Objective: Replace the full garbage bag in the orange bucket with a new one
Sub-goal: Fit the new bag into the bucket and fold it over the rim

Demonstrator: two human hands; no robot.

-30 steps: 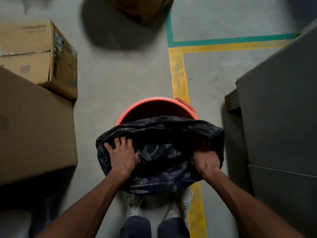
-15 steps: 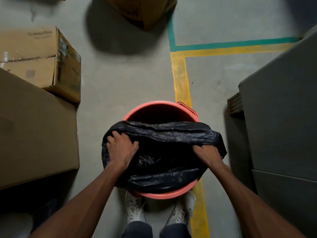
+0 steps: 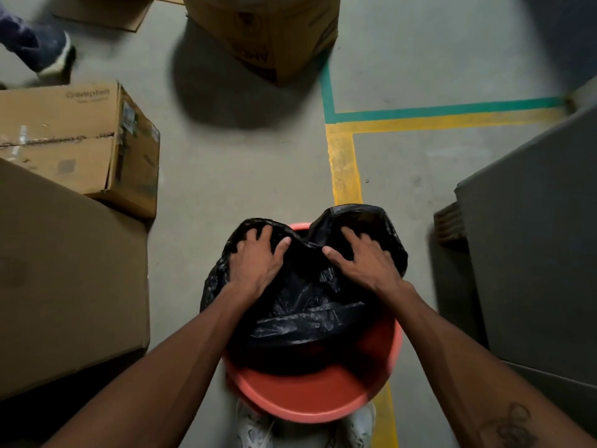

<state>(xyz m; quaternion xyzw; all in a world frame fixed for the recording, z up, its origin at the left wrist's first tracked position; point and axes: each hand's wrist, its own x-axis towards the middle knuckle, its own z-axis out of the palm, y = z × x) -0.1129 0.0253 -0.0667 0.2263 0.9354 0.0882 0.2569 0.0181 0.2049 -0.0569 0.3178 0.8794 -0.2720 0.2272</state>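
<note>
The orange bucket (image 3: pixel 310 405) stands on the floor just in front of my shoes. A black garbage bag (image 3: pixel 310 308) lies across its mouth and is bunched over the far rim, while the near rim shows bare orange. My left hand (image 3: pixel 258 260) lies on the bag at the far left of the rim, fingers spread and pressing down. My right hand (image 3: pixel 361 263) presses the bag in the same way at the far right. Between the two hands a small piece of the far rim shows. The bag hides the inside of the bucket.
A large cardboard box (image 3: pixel 64 270) stands close on the left, a smaller one (image 3: pixel 80 140) behind it, another (image 3: pixel 268 33) at the top. A grey cabinet (image 3: pixel 533 237) fills the right. Yellow floor line (image 3: pixel 344 166) runs past the bucket. Another person's foot (image 3: pixel 38 46) is at the top left.
Both hands moved from the near side of the bucket to its far rim, carrying the bag's edge with them. The near rim is now uncovered. Their grip on the bag gave way to spread fingers.
</note>
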